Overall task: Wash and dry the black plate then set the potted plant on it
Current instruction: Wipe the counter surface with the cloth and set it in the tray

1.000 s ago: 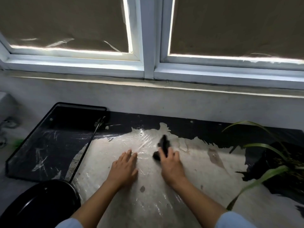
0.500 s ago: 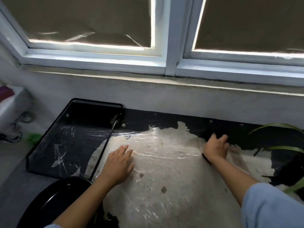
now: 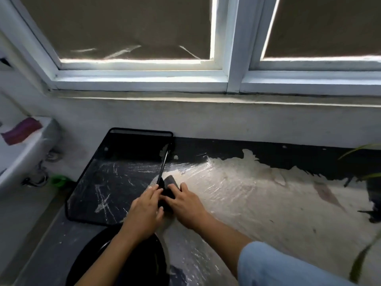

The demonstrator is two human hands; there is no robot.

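No brand, label or writing can be read anywhere in view. The round glossy black plate (image 3: 132,259) lies at the 6 o'clock edge of the dark worktop (image 3: 51,254), partly under the left forearm and clear of both hands. The left hand (image 3: 144,211) and the right hand (image 3: 186,205) meet just past it toward 12 o'clock, over a small dark soft object (image 3: 168,188) that may be a cloth or sponge; the right fingers (image 3: 175,189) lie flat on it, spread a little, and the left fingers (image 3: 153,191) touch its 9 o'clock side, but whether either hand grips it cannot be told. The black wire-mesh tray (image 3: 115,174), streaked with white marks, sits just at 9 o'clock of the hands and holds nothing that can be made out. Crinkled clear plastic film (image 3: 257,195) covers the pale patch toward 3 o'clock. Green leaves of the potted plant (image 3: 358,148) show at the far 3 o'clock edge, well apart from the plate.
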